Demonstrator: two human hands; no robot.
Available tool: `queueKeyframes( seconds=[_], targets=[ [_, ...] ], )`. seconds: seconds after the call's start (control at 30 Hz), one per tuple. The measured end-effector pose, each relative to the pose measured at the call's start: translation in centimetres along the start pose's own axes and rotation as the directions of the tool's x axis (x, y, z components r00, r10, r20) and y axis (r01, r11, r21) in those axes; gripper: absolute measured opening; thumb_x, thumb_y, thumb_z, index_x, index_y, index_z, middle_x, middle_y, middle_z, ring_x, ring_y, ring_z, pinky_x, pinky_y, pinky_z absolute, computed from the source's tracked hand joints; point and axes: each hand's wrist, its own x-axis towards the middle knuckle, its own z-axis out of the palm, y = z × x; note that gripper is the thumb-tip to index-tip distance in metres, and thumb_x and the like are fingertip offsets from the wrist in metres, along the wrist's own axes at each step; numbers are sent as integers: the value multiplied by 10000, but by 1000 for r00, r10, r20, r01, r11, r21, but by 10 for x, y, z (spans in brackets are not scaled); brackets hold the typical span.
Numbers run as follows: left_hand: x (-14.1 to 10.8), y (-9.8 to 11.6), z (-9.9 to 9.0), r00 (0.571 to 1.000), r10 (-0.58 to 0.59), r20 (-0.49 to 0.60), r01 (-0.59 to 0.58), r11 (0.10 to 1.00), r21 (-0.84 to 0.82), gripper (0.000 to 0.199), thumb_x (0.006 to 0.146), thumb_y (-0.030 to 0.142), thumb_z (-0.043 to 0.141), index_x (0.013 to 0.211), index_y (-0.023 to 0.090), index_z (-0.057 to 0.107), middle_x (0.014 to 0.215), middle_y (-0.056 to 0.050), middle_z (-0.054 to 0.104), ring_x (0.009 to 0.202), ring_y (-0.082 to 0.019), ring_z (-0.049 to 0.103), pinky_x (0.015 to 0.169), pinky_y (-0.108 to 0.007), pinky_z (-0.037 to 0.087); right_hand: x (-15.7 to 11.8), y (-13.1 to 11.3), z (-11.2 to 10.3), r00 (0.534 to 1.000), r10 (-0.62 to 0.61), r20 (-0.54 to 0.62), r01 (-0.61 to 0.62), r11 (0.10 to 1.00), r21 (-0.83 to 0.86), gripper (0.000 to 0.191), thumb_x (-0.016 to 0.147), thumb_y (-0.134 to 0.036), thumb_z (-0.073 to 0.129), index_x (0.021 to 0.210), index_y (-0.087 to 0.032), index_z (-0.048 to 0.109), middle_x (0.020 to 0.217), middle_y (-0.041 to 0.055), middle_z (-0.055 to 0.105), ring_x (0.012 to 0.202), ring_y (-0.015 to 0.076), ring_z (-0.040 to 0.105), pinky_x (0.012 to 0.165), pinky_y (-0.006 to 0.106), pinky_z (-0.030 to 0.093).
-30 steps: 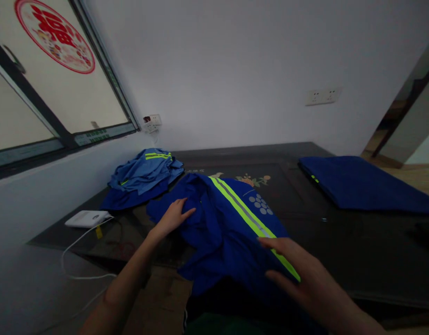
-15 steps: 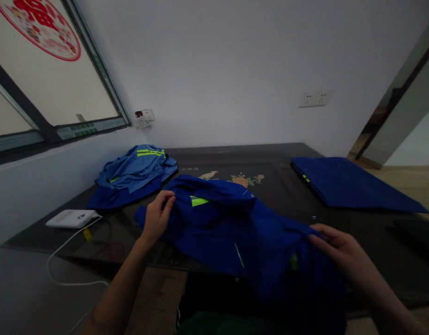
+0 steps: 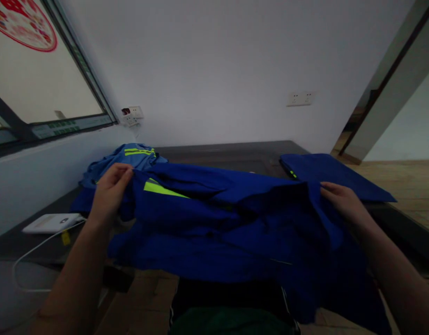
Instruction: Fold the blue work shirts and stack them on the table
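A dark blue garment (image 3: 207, 232) with a yellow-green stripe hangs stretched between my two hands, above the near part of the table. My left hand (image 3: 113, 186) pinches its upper left corner. At the upper right, my right hand (image 3: 339, 200) is closed on the cloth, its fingertips partly behind a fold. The lower part of the garment droops over the table's front edge, and its right end hangs lowest.
Crumpled light and dark blue clothes (image 3: 137, 158) lie at the table's back left. A folded blue garment (image 3: 333, 177) rests on the right of the dark table (image 3: 221, 151). A white device (image 3: 50, 223) with a cable sits at the left edge.
Both hands have risen and moved apart, my left hand leftward. The garment is now pulled wide and lifted, covering the table's bird and flower pattern. The view has shifted slightly right.
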Motion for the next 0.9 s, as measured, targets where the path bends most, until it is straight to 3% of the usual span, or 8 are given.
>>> queueKeyframes(
  seconds=[0.1,0.23,0.37,0.47,0.57,0.7,0.8,0.9],
  targets=[
    [15,-38,14,952,-115,285,29,957,287,294,711,492,635,740,200,618,646,-2,623,629,-187,583,608,-289,480,18,15,11,988,-14,155,58,957,-283,277,735,-411,556,791,-179,697,770,88,720,729,270,675,685,405,537],
    [12,-65,37,954,22,299,-151,896,417,173,729,367,596,786,216,659,846,-51,690,867,-271,630,850,-398,497,7,10,10,984,-177,39,179,915,-361,364,771,-467,515,911,-198,716,920,84,722,799,260,665,763,422,517],
    [7,-39,60,918,197,344,-297,916,269,222,807,318,500,882,206,678,974,-56,693,980,-261,619,957,-406,458,-19,-30,3,975,-198,103,217,947,-238,378,805,-518,527,938,-216,712,916,67,728,729,217,661,692,355,525],
    [17,-6,79,883,172,436,-257,956,143,273,841,363,496,944,181,671,950,-52,697,942,-246,636,900,-377,490,-29,-59,6,947,-231,222,271,947,-174,361,823,-512,527,933,-219,707,912,61,728,758,211,662,655,319,523],
    [26,20,100,781,140,609,-200,979,32,348,858,426,510,1050,166,641,935,-45,703,887,-224,655,819,-333,514,-32,-78,20,912,-290,290,352,916,-191,337,870,-476,479,941,-223,691,948,55,719,808,201,657,669,302,509],
    [15,33,116,596,81,799,-315,939,139,352,843,480,572,1011,187,670,950,-42,703,885,-223,654,794,-294,492,-42,-89,46,878,-273,394,423,826,-371,326,889,-476,494,1026,-220,641,862,49,692,744,195,637,661,303,476],
    [-12,30,104,430,-1,903,-431,878,207,328,829,490,616,984,208,679,987,-44,694,918,-226,637,810,-282,464,-51,-85,60,886,-200,419,411,757,-507,326,854,-436,579,1087,-209,587,899,67,683,808,219,645,695,307,468],
    [-43,25,75,376,15,926,-475,862,179,273,883,455,568,952,206,658,980,-38,676,912,-205,616,806,-266,443,-52,-68,62,890,-122,440,377,740,-557,304,849,-282,560,1149,-234,547,873,51,680,783,215,649,674,296,449]
  ],
)
